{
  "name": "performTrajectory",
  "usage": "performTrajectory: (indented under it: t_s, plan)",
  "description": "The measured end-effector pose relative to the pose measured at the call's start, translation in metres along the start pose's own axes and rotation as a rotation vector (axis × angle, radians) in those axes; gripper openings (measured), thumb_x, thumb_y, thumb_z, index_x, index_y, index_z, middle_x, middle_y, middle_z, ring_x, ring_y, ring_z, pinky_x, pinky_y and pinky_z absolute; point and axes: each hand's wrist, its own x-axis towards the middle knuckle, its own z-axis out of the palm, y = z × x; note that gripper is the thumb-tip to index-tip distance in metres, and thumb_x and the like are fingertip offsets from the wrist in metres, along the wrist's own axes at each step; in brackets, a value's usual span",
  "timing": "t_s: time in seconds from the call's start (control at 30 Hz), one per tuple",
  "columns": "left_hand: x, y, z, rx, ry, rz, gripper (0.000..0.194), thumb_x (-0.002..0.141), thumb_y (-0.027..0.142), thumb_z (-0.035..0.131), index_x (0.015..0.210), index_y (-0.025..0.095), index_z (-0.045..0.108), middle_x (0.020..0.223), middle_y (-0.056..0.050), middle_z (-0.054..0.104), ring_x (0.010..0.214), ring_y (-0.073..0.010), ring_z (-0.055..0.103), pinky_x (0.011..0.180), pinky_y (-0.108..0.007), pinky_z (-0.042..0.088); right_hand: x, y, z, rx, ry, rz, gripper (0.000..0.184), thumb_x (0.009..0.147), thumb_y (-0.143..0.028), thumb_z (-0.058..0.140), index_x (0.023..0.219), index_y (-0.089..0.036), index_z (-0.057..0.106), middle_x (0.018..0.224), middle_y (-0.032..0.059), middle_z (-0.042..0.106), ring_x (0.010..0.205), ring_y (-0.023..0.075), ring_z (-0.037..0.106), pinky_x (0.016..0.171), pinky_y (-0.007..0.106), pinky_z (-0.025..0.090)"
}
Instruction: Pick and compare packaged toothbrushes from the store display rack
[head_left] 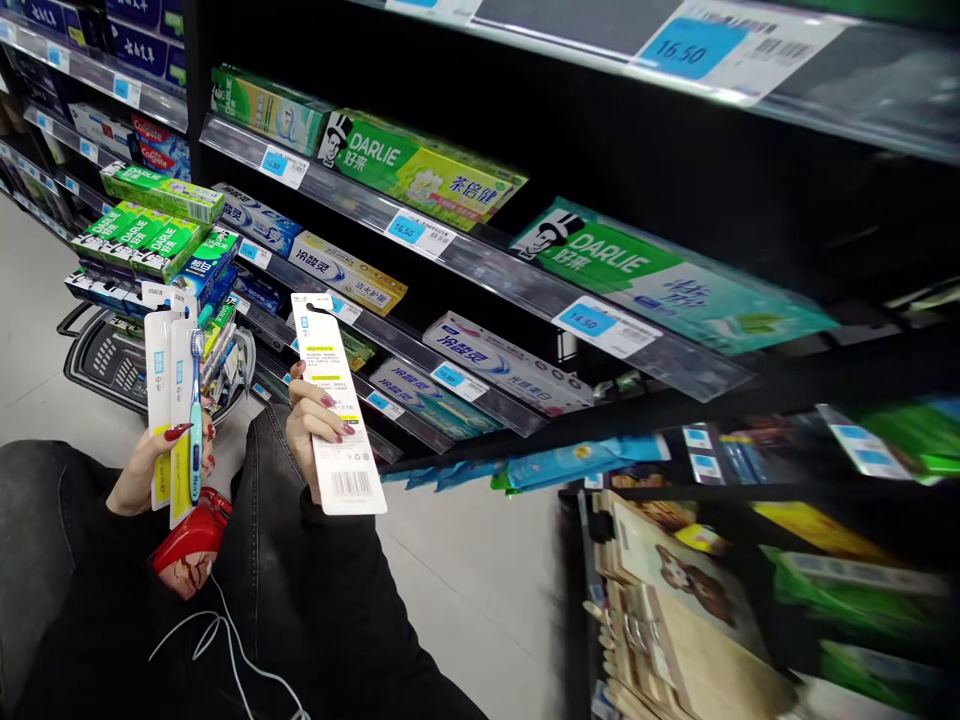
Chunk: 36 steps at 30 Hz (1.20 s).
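Note:
My left hand point(150, 465) holds a few carded toothbrush packs point(174, 410) upright, one with a blue brush showing. My right hand point(313, 425) grips another long white toothbrush pack point(337, 410) with its printed back and barcode turned toward me. Both hands have red nails and hover over my dark-trousered knees, in front of the low shelves. A red object point(191, 535) rests on my lap under the left hand, with a white cable point(225, 640) trailing from it.
Sloped shelves point(480, 265) of boxed toothpaste with blue price tags run from left to right. A dark shopping basket point(112, 360) piled with toothpaste boxes sits on the floor at left. Hanging packs and lower shelves fill the bottom right. Pale floor point(465, 580) lies between.

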Motion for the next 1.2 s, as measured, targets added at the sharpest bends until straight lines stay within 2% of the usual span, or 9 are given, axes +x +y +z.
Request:
performTrajectory:
  t_s: [0.17, 0.3, 0.37, 0.47, 0.6, 0.73, 0.87, 1.0, 1.2]
  plan:
    - [0.001, 0.0, -0.001, 0.011, 0.003, 0.006, 0.042, 0.076, 0.03, 0.058, 0.116, 0.019, 0.051, 0.092, -0.005, 0.056, 0.066, -0.0158, 0.056, 0.056, -0.028, 0.046, 0.007, -0.002, -0.001, -0.041, -0.043, -0.001, 0.017, 0.093, -0.014, 0.039, 0.095, -0.018, 0.056, 0.065, -0.008, 0.044, 0.036, -0.0067, 0.035, 0.035, -0.002, 0.027]
    - [0.001, 0.003, -0.001, 0.044, 0.01, 0.03, 0.045, 0.075, 0.03, 0.058, 0.117, 0.019, 0.05, 0.089, -0.005, 0.056, 0.062, -0.0153, 0.055, 0.054, -0.029, 0.046, 0.006, -0.006, 0.007, -0.264, -0.059, 0.021, 0.009, 0.087, -0.014, 0.048, 0.09, -0.02, 0.054, 0.061, -0.0083, 0.039, 0.035, -0.0017, 0.027, 0.034, 0.006, 0.03]
    - [-0.001, 0.007, -0.002, 0.051, 0.037, 0.051, 0.046, 0.074, 0.031, 0.059, 0.117, 0.018, 0.05, 0.087, -0.005, 0.056, 0.061, -0.0154, 0.055, 0.053, -0.029, 0.045, 0.007, -0.008, 0.011, -0.437, -0.021, -0.02, 0.005, 0.082, -0.02, 0.056, 0.086, -0.02, 0.053, 0.06, -0.0074, 0.038, 0.04, 0.0017, 0.033, 0.039, 0.011, 0.036]
    - [-0.006, 0.019, -0.005, 0.032, 0.099, 0.129, 0.047, 0.071, 0.031, 0.06, 0.116, 0.018, 0.051, 0.085, -0.005, 0.057, 0.06, -0.0153, 0.054, 0.05, -0.028, 0.044, 0.016, -0.01, 0.0, -0.71, 0.035, -0.118, 0.019, 0.073, -0.029, 0.067, 0.08, -0.02, 0.051, 0.065, -0.0048, 0.044, 0.054, 0.0066, 0.045, 0.049, 0.018, 0.042]
    - [-0.014, 0.036, -0.015, 0.003, 0.162, 0.263, 0.05, 0.069, 0.031, 0.059, 0.117, 0.02, 0.051, 0.082, -0.005, 0.057, 0.059, -0.0144, 0.053, 0.05, -0.028, 0.045, 0.044, 0.005, -0.052, -1.027, 0.124, -0.176, 0.034, 0.063, -0.033, 0.074, 0.074, -0.02, 0.044, 0.062, -0.0069, 0.042, 0.054, 0.0066, 0.043, 0.057, 0.02, 0.042]
    - [-0.019, 0.044, -0.02, 0.009, 0.185, 0.318, 0.051, 0.07, 0.032, 0.058, 0.119, 0.019, 0.05, 0.08, -0.005, 0.056, 0.06, -0.0153, 0.053, 0.051, -0.03, 0.046, 0.078, 0.033, -0.12, -1.519, 0.216, -0.223, 0.032, 0.068, -0.043, 0.062, 0.073, -0.019, 0.042, 0.067, -0.0046, 0.048, 0.062, 0.0082, 0.049, 0.065, 0.021, 0.043]
    - [-0.018, 0.042, -0.019, 0.007, 0.206, 0.306, 0.054, 0.068, 0.032, 0.059, 0.12, 0.019, 0.049, 0.079, -0.005, 0.056, 0.058, -0.0145, 0.052, 0.047, -0.026, 0.044, 0.101, 0.05, -0.171, -1.778, 0.262, -0.165, 0.03, 0.07, -0.043, 0.06, 0.071, -0.017, 0.046, 0.069, -0.0008, 0.054, 0.066, 0.012, 0.051, 0.066, 0.023, 0.043]
    - [-0.015, 0.039, -0.019, 0.016, 0.228, 0.283, 0.055, 0.068, 0.032, 0.059, 0.12, 0.018, 0.049, 0.08, -0.004, 0.055, 0.056, -0.0142, 0.052, 0.047, -0.027, 0.043, 0.109, 0.055, -0.202, -2.02, 0.292, -0.06, 0.021, 0.073, -0.033, 0.062, 0.078, -0.013, 0.056, 0.071, 0.0027, 0.059, 0.066, 0.0143, 0.051, 0.069, 0.026, 0.041]
    - [-0.012, 0.036, -0.023, 0.031, 0.246, 0.255, 0.055, 0.068, 0.035, 0.058, 0.119, 0.016, 0.05, 0.081, -0.007, 0.057, 0.063, -0.0193, 0.056, 0.054, -0.034, 0.048, 0.106, 0.065, -0.229, -2.3, 0.27, 0.194, 0.022, 0.075, -0.02, 0.063, 0.094, -0.009, 0.064, 0.088, 0.0146, 0.065, 0.089, 0.0229, 0.054, 0.084, 0.031, 0.037]
